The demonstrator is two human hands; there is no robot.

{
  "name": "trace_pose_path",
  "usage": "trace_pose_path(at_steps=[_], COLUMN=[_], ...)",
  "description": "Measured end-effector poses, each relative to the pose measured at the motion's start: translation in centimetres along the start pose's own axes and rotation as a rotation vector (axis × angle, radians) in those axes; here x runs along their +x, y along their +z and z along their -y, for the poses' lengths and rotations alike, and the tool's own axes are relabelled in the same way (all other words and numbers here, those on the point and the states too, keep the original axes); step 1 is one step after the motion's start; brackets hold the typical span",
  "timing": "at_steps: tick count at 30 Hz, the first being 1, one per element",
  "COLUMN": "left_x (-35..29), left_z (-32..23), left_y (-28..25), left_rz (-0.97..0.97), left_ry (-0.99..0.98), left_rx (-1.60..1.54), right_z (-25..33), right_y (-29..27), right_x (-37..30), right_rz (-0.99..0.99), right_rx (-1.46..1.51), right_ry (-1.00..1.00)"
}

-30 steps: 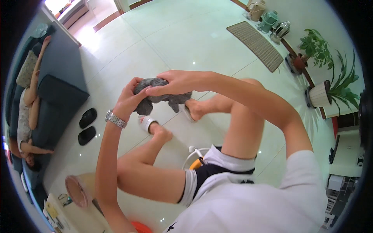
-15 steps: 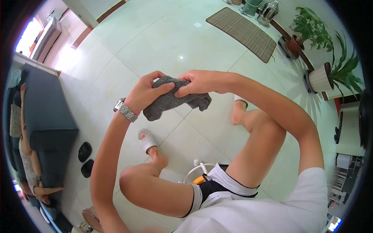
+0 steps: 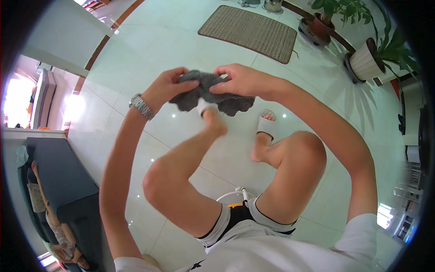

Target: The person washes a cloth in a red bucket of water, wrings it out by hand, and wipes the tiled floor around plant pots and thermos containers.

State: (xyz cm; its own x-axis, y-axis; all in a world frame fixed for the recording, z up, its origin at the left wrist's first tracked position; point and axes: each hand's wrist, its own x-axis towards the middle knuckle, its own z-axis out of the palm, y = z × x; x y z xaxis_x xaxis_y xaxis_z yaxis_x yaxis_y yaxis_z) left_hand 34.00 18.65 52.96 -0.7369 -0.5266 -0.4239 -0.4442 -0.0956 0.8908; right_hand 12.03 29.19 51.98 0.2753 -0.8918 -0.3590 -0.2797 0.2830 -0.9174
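A dark grey cloth (image 3: 206, 84) hangs crumpled between my two hands, held out in front of me above the floor. My left hand (image 3: 172, 86), with a silver watch (image 3: 142, 106) on its wrist, grips its left part, thumb on top. On the other side, my right hand (image 3: 233, 80) pinches the cloth between thumb and fingers. The lower edges droop loosely in folds, partly in front of my left foot's white slipper (image 3: 204, 106). The fingers behind the cloth are hidden.
A woven brown mat (image 3: 249, 34) lies ahead on the tiled floor. Potted plants (image 3: 366, 61) stand at the far right. To the left is a dark grey sofa (image 3: 65, 170) with a person lying on it. My right foot wears a white slipper (image 3: 266, 124).
My view has turned left, and my left leg has swung forward under the cloth. Both hands keep hold of the cloth, which now spreads wider, with its drooping folds changed in shape.
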Motion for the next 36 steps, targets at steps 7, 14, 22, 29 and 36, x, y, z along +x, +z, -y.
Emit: trace_pose_path(at_steps=[7,14,22,29,36], left_x=[8.5,11.7,14.9,21.9,24.9], left_z=[2.5,2.1,-2.0,-1.2,1.5], left_y=[1.8,0.4,-3.6,-3.9,-1.4], left_rz=[0.137,0.172,0.207,0.219,0.29], left_ry=[0.005,-0.041,0.041,0.008,-0.218], left_rx=[-0.16,-0.136,0.015,0.232,-0.182], right_z=[-4.0,-5.6,-4.3,-6.9,-8.9], right_y=[-4.5,-7.8,-11.0,-12.9,-17.5], right_x=[1.4,4.3,8.6,9.4,7.9], right_rz=[-0.134,-0.005,-0.086,-0.197,0.005], right_rx=[0.207,-0.081,-0.154,0.19,0.145], right_ry=[0.137,0.276,0.11,0.11,0.155])
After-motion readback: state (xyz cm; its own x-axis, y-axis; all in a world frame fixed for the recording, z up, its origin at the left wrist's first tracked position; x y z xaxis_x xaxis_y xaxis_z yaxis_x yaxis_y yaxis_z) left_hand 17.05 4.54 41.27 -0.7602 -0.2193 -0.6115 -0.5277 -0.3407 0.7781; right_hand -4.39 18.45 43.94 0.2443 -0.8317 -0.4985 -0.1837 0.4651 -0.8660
